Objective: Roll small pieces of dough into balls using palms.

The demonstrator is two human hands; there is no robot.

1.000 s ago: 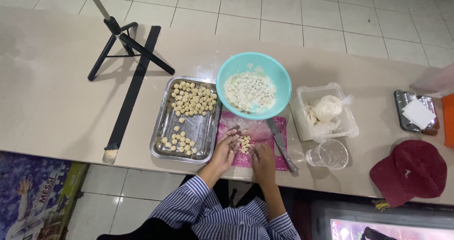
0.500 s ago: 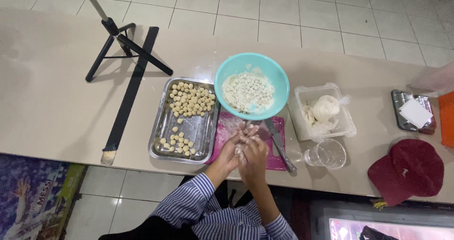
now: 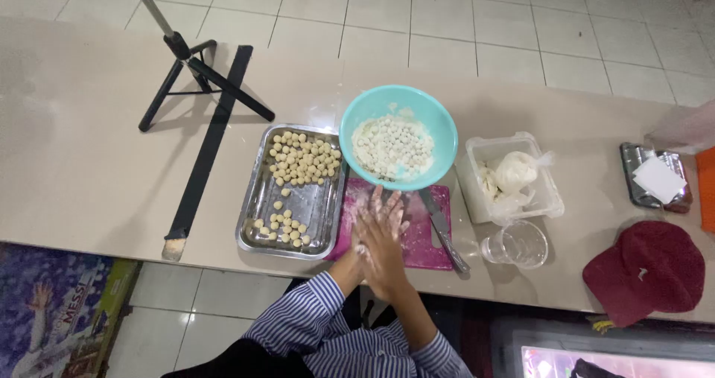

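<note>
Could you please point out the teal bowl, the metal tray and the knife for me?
teal bowl (image 3: 439, 128): head view, on its bare inner wall at the right.
metal tray (image 3: 316, 203): head view, on its bare floor.
knife (image 3: 439, 223): head view, on the blade.

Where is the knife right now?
In the head view the knife lies on the right part of the pink cutting board, just right of the person's pressed-together hands, below the teal bowl and left of the clear glass.
</note>
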